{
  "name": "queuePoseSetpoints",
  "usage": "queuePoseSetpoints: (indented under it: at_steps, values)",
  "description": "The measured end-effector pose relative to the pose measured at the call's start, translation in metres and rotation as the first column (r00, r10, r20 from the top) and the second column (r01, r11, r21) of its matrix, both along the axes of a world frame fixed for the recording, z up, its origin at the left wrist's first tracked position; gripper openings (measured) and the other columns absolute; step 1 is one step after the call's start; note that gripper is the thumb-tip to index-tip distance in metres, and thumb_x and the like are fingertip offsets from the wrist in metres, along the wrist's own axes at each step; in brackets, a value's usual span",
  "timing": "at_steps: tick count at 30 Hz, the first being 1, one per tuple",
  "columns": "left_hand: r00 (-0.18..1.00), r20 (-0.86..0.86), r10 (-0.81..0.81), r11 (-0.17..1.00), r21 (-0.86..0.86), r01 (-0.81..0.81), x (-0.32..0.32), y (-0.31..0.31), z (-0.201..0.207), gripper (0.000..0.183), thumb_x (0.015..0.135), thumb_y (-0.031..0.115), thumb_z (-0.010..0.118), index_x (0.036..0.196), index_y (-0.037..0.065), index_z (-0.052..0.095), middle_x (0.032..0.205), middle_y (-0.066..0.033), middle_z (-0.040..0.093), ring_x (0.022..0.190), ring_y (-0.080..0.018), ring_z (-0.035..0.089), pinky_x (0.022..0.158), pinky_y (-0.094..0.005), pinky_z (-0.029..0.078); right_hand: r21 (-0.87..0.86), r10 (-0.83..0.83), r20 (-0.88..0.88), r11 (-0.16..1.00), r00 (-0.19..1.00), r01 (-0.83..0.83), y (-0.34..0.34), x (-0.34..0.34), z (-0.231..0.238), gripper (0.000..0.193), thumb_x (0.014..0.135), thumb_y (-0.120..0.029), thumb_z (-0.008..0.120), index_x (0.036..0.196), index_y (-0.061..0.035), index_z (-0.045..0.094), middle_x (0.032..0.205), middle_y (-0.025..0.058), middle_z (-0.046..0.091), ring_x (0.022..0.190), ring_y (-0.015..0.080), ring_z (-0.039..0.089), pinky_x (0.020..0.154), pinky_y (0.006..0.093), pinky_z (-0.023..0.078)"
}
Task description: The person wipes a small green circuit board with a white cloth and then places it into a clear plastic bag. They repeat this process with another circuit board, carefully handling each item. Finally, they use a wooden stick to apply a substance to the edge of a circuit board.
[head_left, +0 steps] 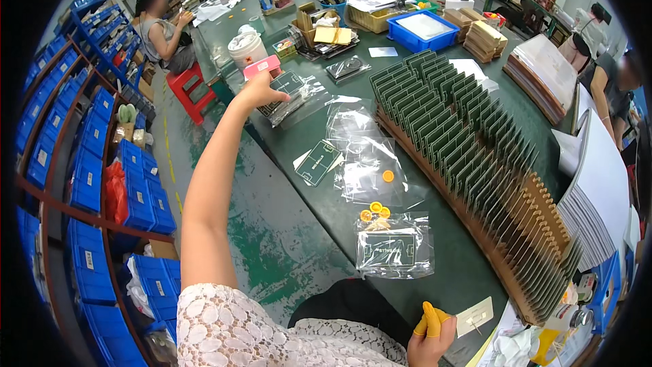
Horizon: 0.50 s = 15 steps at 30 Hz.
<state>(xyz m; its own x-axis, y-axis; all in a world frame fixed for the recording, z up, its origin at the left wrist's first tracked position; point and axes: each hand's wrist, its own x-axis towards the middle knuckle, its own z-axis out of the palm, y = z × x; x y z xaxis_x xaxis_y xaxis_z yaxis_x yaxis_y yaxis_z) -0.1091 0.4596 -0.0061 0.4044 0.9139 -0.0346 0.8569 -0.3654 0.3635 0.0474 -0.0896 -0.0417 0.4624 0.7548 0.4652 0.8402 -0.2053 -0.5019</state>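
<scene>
My left hand (258, 90) reaches out to the table's far left edge. Its fingers grip a clear-bagged green card (288, 83) at a pile of similar packets. Low in the view, my right hand (432, 340) wears yellow finger cots, with its fingers curled in a pinch. A cream card (475, 317) sits right beside those fingertips; whether they hold it I cannot tell. Between the hands are a bagged green card with white lines (388, 250), loose green cards (317, 164), flat clear bags (367, 175) and several orange-yellow discs (376, 208).
A long wooden rack (489, 261) of upright green cards runs along my right. Past my left hand stand a white bucket (246, 49) and a pink box (262, 67). A blue tray (422, 30) sits at the back. Blue bins (87, 180) line the left; other people sit nearby.
</scene>
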Motion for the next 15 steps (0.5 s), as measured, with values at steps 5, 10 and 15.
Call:
queuePoseSetpoints:
  at_steps: [5,10,15]
  values:
    - [0.965,0.263,0.004,0.982,-0.182,0.046,-0.014,0.012,-0.010,0.069,0.068,0.031,0.083,0.120,-0.006,0.057,0.109,-0.0151,0.065,0.101,-0.0224,0.062,0.086,-0.0334,0.047,-0.012,0.010,-0.002,1.000,1.000,-0.010,-0.004,0.001,-0.007,0.032,0.079,0.007,0.064,0.110,-0.0010,0.067,0.092,0.0143,0.062,0.076,0.0325,0.058,0.067,0.0400,0.047]
    - [0.745,0.663,0.079,0.958,-0.256,0.127,-0.026,0.015,-0.012,0.052,0.077,0.020,0.078,0.118,-0.004,0.059,0.105,-0.0093,0.067,0.091,-0.0153,0.063,0.080,-0.0301,0.048,-0.031,-0.005,0.016,1.000,1.000,0.005,-0.012,0.003,-0.029,0.041,0.069,0.006,0.063,0.109,-0.0016,0.067,0.092,0.0114,0.059,0.074,0.0315,0.054,0.065,0.0401,0.044]
    - [0.543,0.791,0.281,0.882,-0.436,0.179,-0.048,0.004,0.005,0.030,0.085,0.018,0.073,0.107,0.000,0.062,0.095,-0.0046,0.066,0.084,-0.0114,0.064,0.073,-0.0281,0.050,-0.036,-0.002,0.038,0.999,0.999,0.003,-0.010,-0.001,-0.025,0.034,0.079,0.006,0.061,0.112,-0.0004,0.065,0.089,0.0129,0.059,0.074,0.0302,0.054,0.066,0.0390,0.044]
